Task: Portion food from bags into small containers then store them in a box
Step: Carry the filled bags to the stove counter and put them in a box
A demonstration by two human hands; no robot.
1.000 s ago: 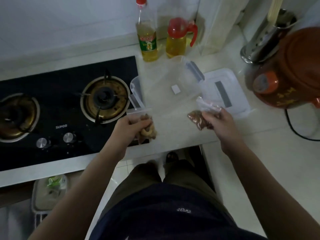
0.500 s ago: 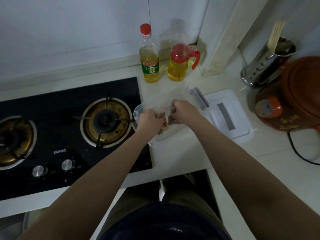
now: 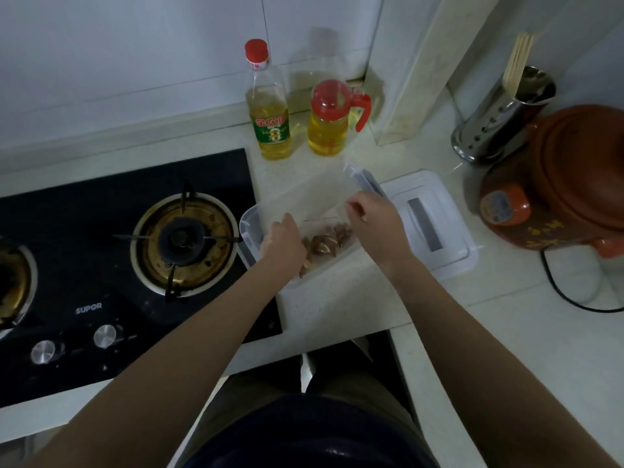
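Reaching into the clear plastic box (image 3: 248, 231), both hands work over its open top. The left hand (image 3: 282, 246) dips in at the box's left end with its fingers turned down out of sight. Whether they grasp anything cannot be told. The right hand (image 3: 374, 228) hangs over the right end with fingers curled. Whether they pinch any clear film cannot be told either.

Location: the bags of nuts (image 3: 326, 239) lie on the box floor directly between the two hands, just beside the left fingers and below the right fingertips.

Appearance: clear film over brown, lumpy nuts, with paler pieces nearest the left hand. A thin reddish seal strip (image 3: 320, 218) shows above the nuts, running toward the right hand. How many bags there are cannot be made out.

Orientation: the box is translucent, with a latch on each end wall. Its long axis runs from the left hand, nearer the person, to the right hand, farther away. The seal strip follows roughly the same line.

Beyond the right hand, the box's lid (image 3: 449, 251) lies flat on the counter.
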